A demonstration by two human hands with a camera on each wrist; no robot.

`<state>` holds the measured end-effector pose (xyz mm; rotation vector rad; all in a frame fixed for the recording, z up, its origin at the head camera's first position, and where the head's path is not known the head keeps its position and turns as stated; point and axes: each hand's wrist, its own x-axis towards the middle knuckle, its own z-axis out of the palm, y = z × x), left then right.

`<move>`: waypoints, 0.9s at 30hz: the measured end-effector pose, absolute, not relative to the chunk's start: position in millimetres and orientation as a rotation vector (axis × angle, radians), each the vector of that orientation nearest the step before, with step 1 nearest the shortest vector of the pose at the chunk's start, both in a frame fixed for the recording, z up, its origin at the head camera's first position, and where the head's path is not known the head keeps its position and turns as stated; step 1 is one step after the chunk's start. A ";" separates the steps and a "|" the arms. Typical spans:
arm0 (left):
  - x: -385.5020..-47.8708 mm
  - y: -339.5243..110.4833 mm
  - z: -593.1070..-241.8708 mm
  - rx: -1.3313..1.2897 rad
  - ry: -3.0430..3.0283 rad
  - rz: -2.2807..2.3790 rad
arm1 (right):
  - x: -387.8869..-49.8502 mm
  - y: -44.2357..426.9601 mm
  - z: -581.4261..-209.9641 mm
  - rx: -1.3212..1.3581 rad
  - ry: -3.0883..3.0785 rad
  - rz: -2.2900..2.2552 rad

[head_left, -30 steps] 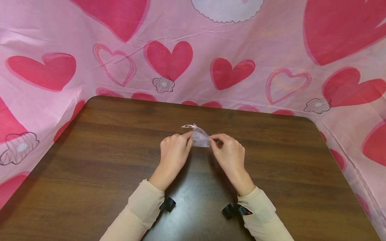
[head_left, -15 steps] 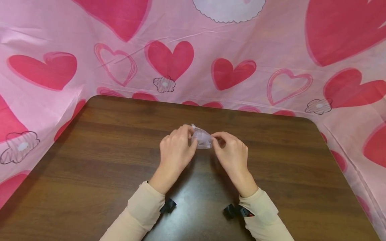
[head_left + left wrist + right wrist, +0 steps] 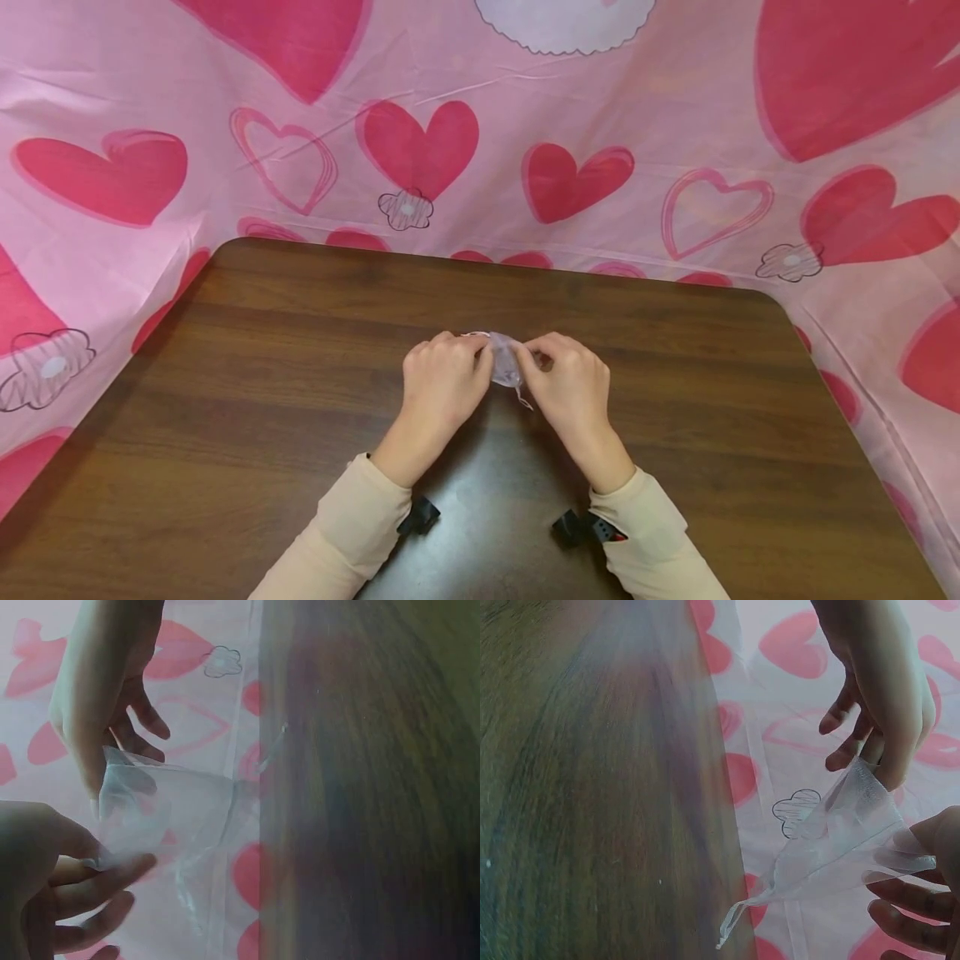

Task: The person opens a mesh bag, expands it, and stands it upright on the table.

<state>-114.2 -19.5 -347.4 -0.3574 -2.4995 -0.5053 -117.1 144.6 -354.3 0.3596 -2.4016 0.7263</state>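
A sheer whitish organza drawstring pouch [image 3: 506, 362] is stretched between my two hands above the table. My left hand [image 3: 447, 379] pinches one corner between thumb and forefinger; its other fingers spread loosely in the left wrist view. The opposite corner is pinched by my right hand [image 3: 570, 379]. Seen from the right wrist, the pouch [image 3: 832, 847] tapers down to its gathered end, where a thin white cord [image 3: 731, 922] dangles. Through the see-through fabric I make out nothing inside. Both hands hold it clear of the wood.
Beneath the hands lies a dark brown wooden table [image 3: 300, 350] with rounded far corners. A pink cloth with red hearts [image 3: 577, 179] hangs behind it and along both sides. A small black camera [image 3: 420, 517] sits at the left cuff, another [image 3: 573, 527] at the right.
The pouch has turned in my hands; one cord end now hangs towards me beside the right hand. My left fingers spread over the pouch, then pinched it again. The hands are slightly closer together.
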 end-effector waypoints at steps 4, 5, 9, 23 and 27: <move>-113.0 -18.0 -347.9 -0.353 -2.547 -0.501 | -116.7 144.5 -354.8 0.371 -2.391 0.720; -112.8 -17.7 -347.8 -0.343 -2.567 -0.504 | -116.7 144.4 -354.7 0.374 -2.389 0.719; -111.9 -17.7 -347.0 -0.301 -2.660 -0.502 | -116.9 144.0 -354.8 0.379 -2.395 0.724; -113.9 -23.6 -344.7 -0.296 -2.777 -0.594 | -121.5 150.1 -354.4 0.395 -2.387 0.730; -114.7 -24.9 -345.1 -0.296 -2.785 -0.598 | -122.0 151.9 -355.1 0.389 -2.403 0.730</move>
